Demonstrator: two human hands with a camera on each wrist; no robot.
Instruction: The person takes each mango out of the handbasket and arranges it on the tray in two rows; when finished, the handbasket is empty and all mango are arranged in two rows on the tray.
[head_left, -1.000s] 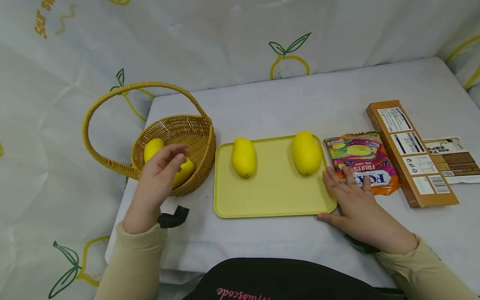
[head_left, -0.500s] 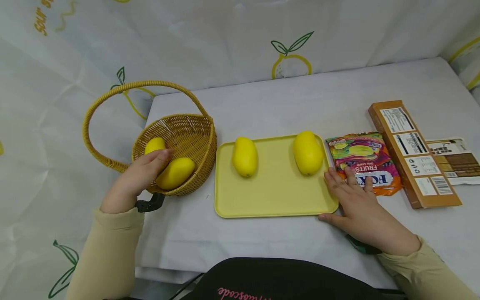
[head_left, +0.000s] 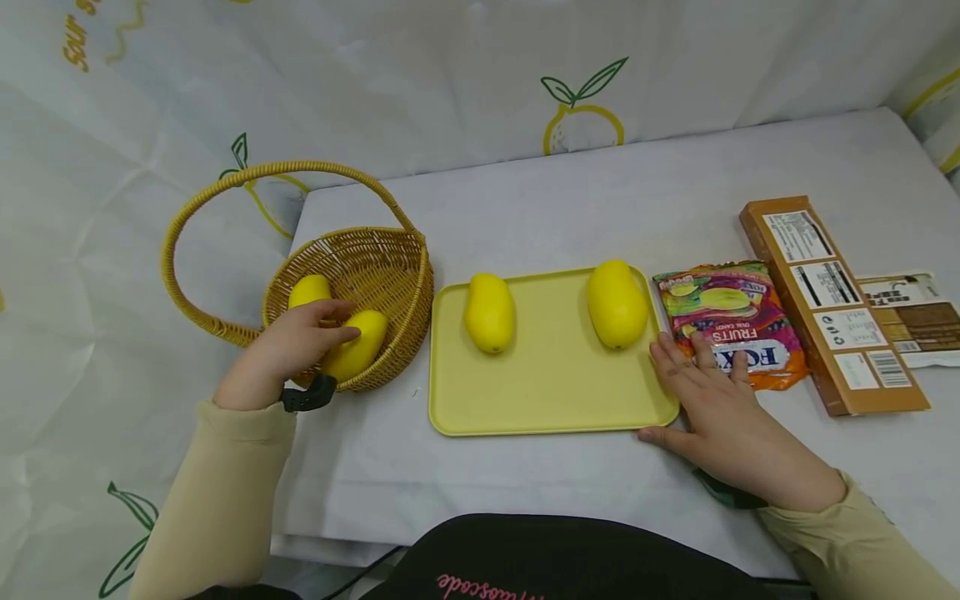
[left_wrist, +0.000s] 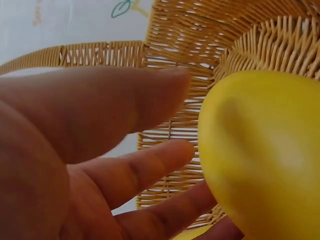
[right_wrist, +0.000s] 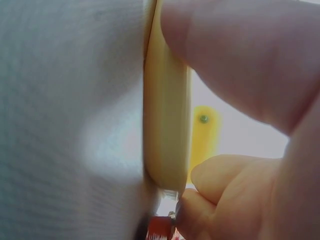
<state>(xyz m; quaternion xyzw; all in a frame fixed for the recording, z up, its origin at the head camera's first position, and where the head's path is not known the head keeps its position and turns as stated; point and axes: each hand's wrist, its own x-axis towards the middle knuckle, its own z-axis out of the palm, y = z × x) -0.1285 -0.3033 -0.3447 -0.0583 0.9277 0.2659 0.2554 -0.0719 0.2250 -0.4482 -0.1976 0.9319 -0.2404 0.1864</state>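
Note:
My left hand [head_left: 288, 350] reaches over the near rim of a wicker basket [head_left: 386, 271] with an arched handle. Beside its fingers lies a yellow mango [head_left: 360, 348]; a second mango [head_left: 309, 289] sits farther left in the basket. In the left wrist view the thumb [left_wrist: 150, 95] stands apart from the near mango [left_wrist: 265, 150], and the fingers reach toward its side. My right hand [head_left: 720, 421] rests spread at the right edge of a yellow tray [head_left: 555, 392], fingertips over the candy bag [head_left: 727, 312]. Two mangoes, one left [head_left: 490, 312] and one right [head_left: 617, 304], lie on the tray.
Right of the candy bag lies a long brown box [head_left: 832, 308], partly over a flat brown-and-white packet [head_left: 911, 317]. The basket handle [head_left: 292, 169] arches high at the left. A white cloth [head_left: 540, 208] covers the table.
My left hand has dropped left into the basket, then shifted slightly right to the near mango, which has tilted a little. The right hand stays at the tray edge.

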